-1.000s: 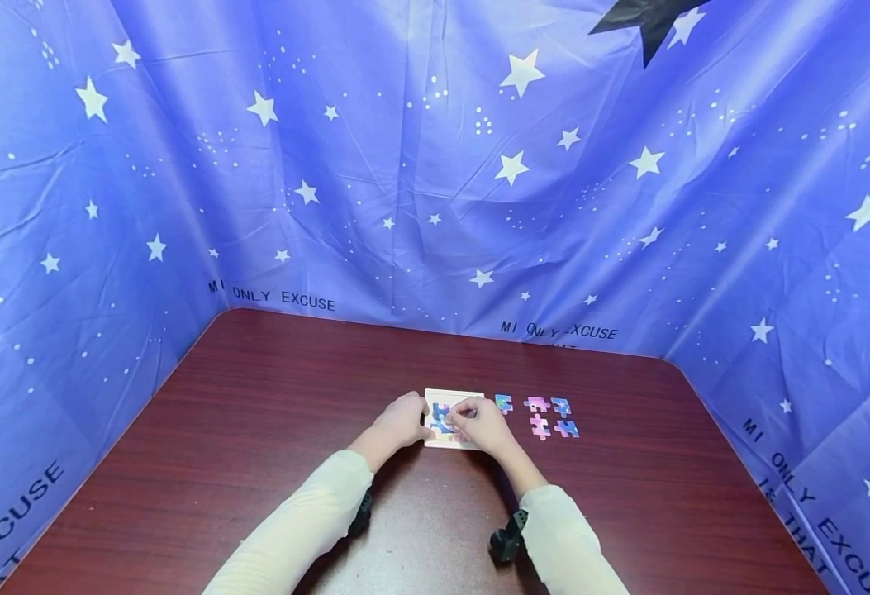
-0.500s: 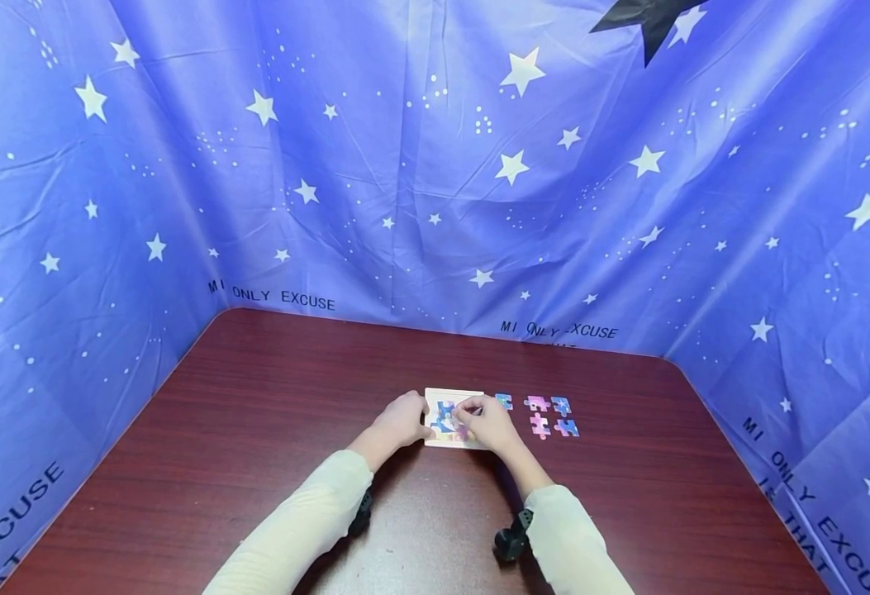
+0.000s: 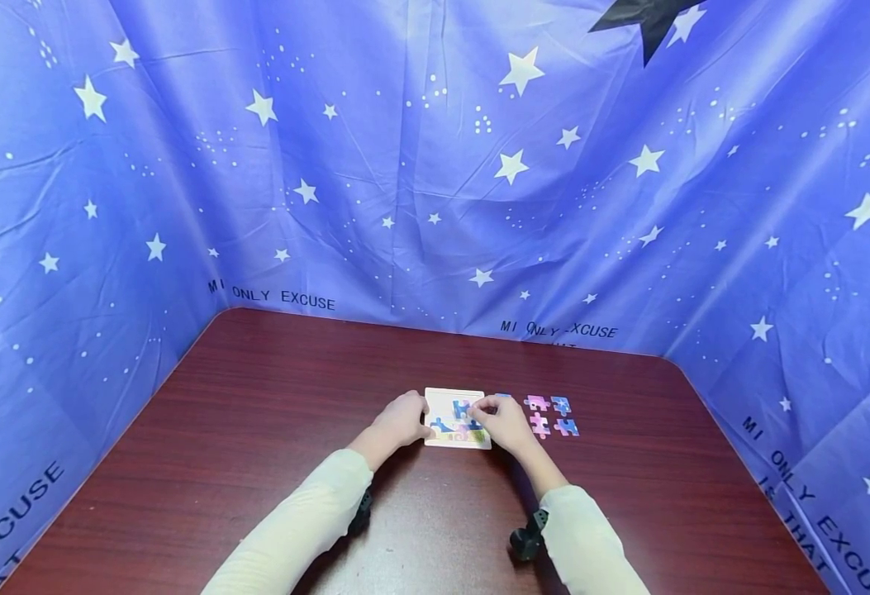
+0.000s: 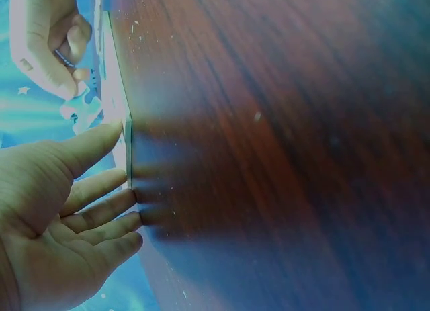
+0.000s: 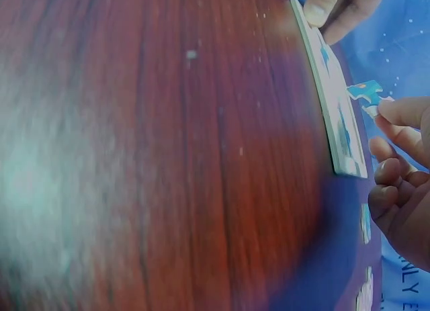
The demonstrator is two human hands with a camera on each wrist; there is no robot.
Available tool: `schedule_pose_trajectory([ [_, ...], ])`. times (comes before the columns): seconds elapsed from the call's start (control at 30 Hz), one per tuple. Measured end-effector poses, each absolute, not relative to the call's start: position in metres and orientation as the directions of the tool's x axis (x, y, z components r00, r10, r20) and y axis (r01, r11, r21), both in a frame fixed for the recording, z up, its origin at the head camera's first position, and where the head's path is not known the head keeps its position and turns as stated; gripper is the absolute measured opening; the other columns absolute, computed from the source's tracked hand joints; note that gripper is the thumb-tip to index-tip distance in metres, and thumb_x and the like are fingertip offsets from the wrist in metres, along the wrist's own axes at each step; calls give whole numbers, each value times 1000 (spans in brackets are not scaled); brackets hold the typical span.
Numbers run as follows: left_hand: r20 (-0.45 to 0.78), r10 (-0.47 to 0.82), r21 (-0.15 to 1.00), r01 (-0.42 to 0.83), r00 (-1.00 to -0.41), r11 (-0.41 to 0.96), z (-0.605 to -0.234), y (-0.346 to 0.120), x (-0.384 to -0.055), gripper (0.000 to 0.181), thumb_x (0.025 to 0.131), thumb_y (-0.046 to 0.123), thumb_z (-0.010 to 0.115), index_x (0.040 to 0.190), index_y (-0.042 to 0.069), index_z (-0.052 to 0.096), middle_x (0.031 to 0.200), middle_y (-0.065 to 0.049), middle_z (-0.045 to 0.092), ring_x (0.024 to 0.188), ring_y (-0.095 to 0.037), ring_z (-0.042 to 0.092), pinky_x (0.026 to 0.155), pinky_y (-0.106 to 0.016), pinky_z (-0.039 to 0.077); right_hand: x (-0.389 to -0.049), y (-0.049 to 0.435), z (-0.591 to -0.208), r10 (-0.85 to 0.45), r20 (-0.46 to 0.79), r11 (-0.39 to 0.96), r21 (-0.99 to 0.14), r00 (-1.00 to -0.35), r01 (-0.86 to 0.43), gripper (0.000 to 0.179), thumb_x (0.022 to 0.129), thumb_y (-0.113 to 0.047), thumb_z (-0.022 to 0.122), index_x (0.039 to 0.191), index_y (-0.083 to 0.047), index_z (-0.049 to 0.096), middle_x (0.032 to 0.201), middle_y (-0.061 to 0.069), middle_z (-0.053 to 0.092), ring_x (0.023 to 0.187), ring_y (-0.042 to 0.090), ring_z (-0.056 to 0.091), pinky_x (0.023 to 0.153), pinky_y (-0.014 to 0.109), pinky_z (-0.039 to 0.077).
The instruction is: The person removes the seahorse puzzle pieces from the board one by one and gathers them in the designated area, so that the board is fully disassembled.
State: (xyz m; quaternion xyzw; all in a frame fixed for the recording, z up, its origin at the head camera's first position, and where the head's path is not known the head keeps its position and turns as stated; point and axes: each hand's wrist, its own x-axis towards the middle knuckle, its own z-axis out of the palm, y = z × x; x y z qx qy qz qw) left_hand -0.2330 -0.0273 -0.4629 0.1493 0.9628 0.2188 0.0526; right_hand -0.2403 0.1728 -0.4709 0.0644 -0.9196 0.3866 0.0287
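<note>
A jigsaw piece (image 3: 462, 408), blue with pinkish parts, is pinched between the thumb and index finger of my right hand (image 3: 509, 423). The right wrist view shows this piece raised over the pale puzzle tray (image 5: 322, 89), its other fingers curled below. Fitted pieces (image 3: 445, 426) fill the near part of the tray, blue and pink above a yellowish strip. At the tray's left edge is my left hand (image 3: 403, 418). Its fairly straight fingers and thumb touch that edge in the left wrist view, spread apart.
To the right of the tray lie several loose jigsaw pieces, among them a pink one (image 3: 537, 403) and a blue one (image 3: 567, 427). Another piece (image 3: 504, 397) is partly covered by my right hand. A starry blue curtain (image 3: 420, 165) surrounds the dark red table (image 3: 293, 372).
My right hand has shifted rightward over the tray with the pinched piece, uncovering more of the fitted pieces and covering more of the nearest loose one. The left hand stays put.
</note>
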Motion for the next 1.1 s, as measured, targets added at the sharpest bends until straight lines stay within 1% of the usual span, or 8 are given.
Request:
schedule_pose_trajectory([
  [0.1,-36,308,439,262,-951,860,-464,-27,-234,35,74,25,77,99,3,67,102,-8,59,95,-22,60,86,-33,49,-241,179,-471,-95,103,702,-698,-990,-140,12,82,-18,68,81,-7,72,79,3,67,72,11,53,66,24,42],
  [0.3,-29,315,450,269,-949,851,-465,-28,-235,35,73,25,78,98,4,67,101,-8,59,96,-23,60,86,-35,50,-240,191,-471,-74,88,728,-676,-993,-114,12,82,-18,66,82,-7,72,77,3,65,70,12,50,62,24,41],
  [0.43,-26,325,455,279,-945,846,-465,-28,-234,34,73,23,78,99,5,66,102,-8,59,97,-23,60,87,-35,49,-238,201,-470,-53,84,747,-659,-995,-95,13,82,-20,67,83,-7,72,77,3,65,71,13,51,63,25,41],
  [0.67,-17,365,444,320,-931,837,-465,-29,-233,35,76,22,76,107,10,66,103,-6,58,96,-20,58,89,-34,48,-236,216,-470,-41,58,757,-650,-997,-69,15,83,-19,65,86,-5,72,83,5,67,73,14,52,66,26,42],
  [0.87,-31,367,422,321,-930,848,-465,-29,-232,33,78,25,75,107,10,66,105,-6,56,95,-20,58,88,-34,49,-234,227,-469,-40,63,780,-622,-997,-70,16,84,-19,64,85,-5,72,83,6,67,84,20,57,71,30,44],
  [0.97,-31,367,420,322,-930,849,-465,-29,-231,32,78,25,74,106,10,67,105,-6,56,96,-21,59,88,-34,49,-233,231,-468,-42,51,768,-637,-998,-65,15,84,-17,64,83,-4,72,75,5,65,76,17,57,67,28,44],
  [1.03,-28,368,418,324,-929,849,-465,-29,-231,32,78,24,74,105,9,67,104,-6,56,96,-21,59,89,-34,49,-233,233,-468,-39,35,762,-645,-999,-52,15,84,-16,64,83,-3,72,68,2,62,66,14,52,63,26,41],
  [1.1,-24,370,415,328,-929,849,-466,-29,-231,32,78,24,74,105,9,67,103,-6,56,96,-21,59,89,-34,49,-232,235,-467,-39,30,764,-643,-999,-49,15,84,-16,64,83,-3,72,64,0,59,63,11,49,62,25,40],
])
